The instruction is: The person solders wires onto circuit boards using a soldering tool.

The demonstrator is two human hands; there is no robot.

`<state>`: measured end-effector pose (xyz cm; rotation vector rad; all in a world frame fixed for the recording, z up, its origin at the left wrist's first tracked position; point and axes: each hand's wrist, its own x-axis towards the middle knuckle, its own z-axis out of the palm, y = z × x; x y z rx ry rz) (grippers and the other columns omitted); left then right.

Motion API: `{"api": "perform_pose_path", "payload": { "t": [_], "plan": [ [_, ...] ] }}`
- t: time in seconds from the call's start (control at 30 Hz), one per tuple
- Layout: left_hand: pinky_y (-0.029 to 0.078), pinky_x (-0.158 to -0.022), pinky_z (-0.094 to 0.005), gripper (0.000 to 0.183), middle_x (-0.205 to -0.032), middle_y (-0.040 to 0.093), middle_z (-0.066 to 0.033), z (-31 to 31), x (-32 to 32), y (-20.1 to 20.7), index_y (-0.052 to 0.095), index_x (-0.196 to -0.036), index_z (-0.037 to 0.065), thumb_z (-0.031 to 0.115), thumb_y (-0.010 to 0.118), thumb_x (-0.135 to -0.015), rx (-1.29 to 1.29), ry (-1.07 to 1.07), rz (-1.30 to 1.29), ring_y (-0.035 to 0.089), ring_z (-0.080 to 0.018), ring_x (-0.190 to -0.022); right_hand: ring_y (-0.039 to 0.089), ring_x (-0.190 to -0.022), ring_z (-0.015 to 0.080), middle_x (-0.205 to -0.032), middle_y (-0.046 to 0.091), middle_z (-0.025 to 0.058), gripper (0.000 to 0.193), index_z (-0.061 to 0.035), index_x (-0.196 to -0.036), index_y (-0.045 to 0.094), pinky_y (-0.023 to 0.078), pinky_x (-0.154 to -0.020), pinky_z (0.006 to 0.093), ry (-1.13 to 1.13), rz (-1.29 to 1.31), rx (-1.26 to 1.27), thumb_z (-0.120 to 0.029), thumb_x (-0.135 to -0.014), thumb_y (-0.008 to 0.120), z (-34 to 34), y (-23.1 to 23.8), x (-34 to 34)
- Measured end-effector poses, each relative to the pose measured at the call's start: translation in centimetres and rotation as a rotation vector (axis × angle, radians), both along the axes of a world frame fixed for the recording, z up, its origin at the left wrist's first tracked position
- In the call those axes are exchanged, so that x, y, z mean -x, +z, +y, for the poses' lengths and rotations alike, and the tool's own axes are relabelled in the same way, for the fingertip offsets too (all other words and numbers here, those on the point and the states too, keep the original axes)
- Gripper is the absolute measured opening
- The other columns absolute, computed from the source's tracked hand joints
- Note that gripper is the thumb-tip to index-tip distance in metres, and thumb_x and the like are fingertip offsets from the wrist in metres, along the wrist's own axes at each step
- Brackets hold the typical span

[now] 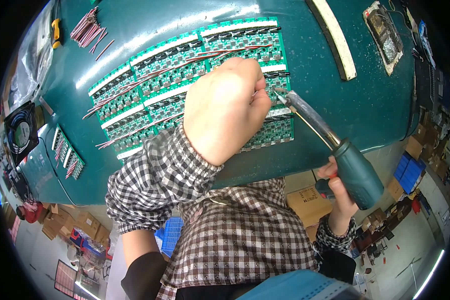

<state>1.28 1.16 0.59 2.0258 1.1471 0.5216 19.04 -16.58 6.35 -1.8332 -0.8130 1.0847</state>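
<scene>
My right hand is wrapped round the dark green handle of a soldering iron. Its metal barrel slants up to the left, with a thin feed tube alongside, and the tip is over the right part of the green circuit boards. Just left of that tip my left hand is closed in a pinch above the boards; what its fingers hold is hidden. Red, black and white wires lie in rows across the boards. The left hand covers the middle of the panel.
A bundle of wires and a yellow-handled tool lie at the far left. Nearer stand a small wired board and a black fan. At the far right are a pale curved strip and a soldering iron rest.
</scene>
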Motion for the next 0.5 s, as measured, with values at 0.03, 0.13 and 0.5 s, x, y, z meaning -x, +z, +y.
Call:
{"api": "perform_pose_path", "payload": {
  "t": [0.03,0.13,0.5],
  "plan": [
    [0.041,-0.049,-0.0293,0.01,-0.063,0.049,-0.0058,0.0,0.0,0.0,0.053,-0.071,0.004,0.0,0.061,-0.067,0.002,-0.002,0.002,0.049,-0.0184,-0.051,0.059,-0.074,0.0226,-0.081,0.059,0.0114,0.046,0.0117,-0.109,0.053,0.049,-0.071,0.0348,-0.015,0.013,-0.017,-0.018,-0.077,0.068,0.1,0.1,0.1],
    [0.042,-0.049,-0.0293,0.01,-0.063,0.049,-0.0059,0.1,0.0,-0.2,0.053,-0.071,0.004,0.0,0.061,-0.067,-0.006,0.001,0.005,0.05,-0.0183,-0.052,0.059,-0.073,0.0225,-0.08,0.058,0.0112,0.046,0.0115,-0.109,0.054,0.049,-0.07,0.035,-0.053,0.011,-0.023,-0.019,-0.077,0.067,0.4,0.2,0.3],
    [0.044,-0.054,-0.0353,0.01,-0.066,0.053,-0.0095,0.2,-0.6,0.5,0.053,-0.072,0.004,0.003,0.062,-0.068,-0.004,-0.046,-0.037,0.053,-0.0255,-0.058,0.062,-0.077,0.0225,-0.083,0.061,0.0129,0.041,0.0101,-0.104,0.055,0.054,-0.069,0.0342,-0.207,0.097,-0.134,-0.02,-0.079,0.066,0.3,0.5,-2.7]
  ]
}}
